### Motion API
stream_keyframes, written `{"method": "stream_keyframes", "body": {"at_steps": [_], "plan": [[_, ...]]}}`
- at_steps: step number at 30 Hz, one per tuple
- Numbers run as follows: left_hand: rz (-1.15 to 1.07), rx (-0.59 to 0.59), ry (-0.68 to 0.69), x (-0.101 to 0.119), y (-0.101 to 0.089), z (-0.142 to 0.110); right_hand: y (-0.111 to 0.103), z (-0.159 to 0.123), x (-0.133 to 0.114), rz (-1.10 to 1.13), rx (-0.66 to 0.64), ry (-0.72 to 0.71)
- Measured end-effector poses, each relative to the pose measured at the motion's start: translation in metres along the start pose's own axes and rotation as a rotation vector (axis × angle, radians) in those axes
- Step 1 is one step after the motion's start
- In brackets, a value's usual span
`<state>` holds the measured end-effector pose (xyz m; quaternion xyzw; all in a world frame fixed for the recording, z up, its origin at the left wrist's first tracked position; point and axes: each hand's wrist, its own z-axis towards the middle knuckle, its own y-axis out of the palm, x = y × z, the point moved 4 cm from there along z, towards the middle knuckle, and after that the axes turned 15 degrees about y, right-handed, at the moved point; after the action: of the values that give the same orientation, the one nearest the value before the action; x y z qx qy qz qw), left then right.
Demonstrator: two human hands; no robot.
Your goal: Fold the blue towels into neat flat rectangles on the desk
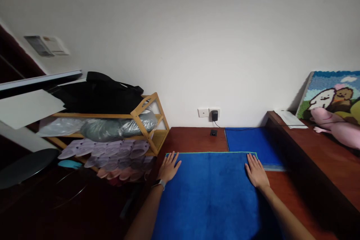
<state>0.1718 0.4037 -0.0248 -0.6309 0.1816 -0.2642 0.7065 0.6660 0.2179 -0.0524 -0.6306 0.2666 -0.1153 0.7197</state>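
A blue towel [209,191] with a thin green edge lies spread flat on a reddish-brown wooden surface [194,139]. My left hand [168,167] rests flat on its far left corner, fingers spread, a watch on the wrist. My right hand [255,172] lies flat on the far right corner, fingers stretched out. Neither hand holds anything. A second blue cloth [251,144] lies just beyond, toward the wall.
A wooden rack [150,120] on the left holds bagged items, several slippers and a black bag [101,95]. A wall socket with a plugged charger [214,114] is straight ahead. On the right, a raised wooden ledge [320,157] carries a rug picture [333,93] and a pink plush toy [337,129].
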Motion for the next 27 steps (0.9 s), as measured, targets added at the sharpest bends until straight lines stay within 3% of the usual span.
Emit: {"method": "stream_keyframes", "body": {"at_steps": [4,7,9,11,15,18,20,22,27], "plan": [[0.003,0.009,-0.033,-0.032,-0.008,-0.009,0.001,0.001,0.002,-0.012,-0.005,0.004],[0.02,0.086,0.006,-0.019,-0.02,-0.005,-0.004,0.003,0.002,-0.057,-0.017,0.015],[0.015,0.144,0.063,0.012,-0.025,-0.001,-0.009,0.0,-0.005,-0.081,-0.011,0.038],[-0.014,0.16,0.15,0.059,-0.022,0.001,-0.014,-0.011,-0.026,-0.073,0.012,0.038],[-0.097,0.107,0.366,0.161,0.004,-0.001,-0.008,-0.056,-0.108,0.026,-0.052,-0.179],[-0.136,0.061,0.423,0.195,0.02,-0.006,0.004,-0.089,-0.16,0.071,-0.131,-0.335],[-0.133,0.03,0.4,0.187,0.023,-0.012,0.008,-0.098,-0.168,0.065,-0.157,-0.333],[-0.115,0.01,0.352,0.161,0.019,-0.022,0.006,-0.097,-0.154,0.052,-0.157,-0.286],[-0.058,0.036,0.154,0.062,0.002,-0.063,-0.005,-0.079,-0.066,0.008,-0.132,-0.194]]}}
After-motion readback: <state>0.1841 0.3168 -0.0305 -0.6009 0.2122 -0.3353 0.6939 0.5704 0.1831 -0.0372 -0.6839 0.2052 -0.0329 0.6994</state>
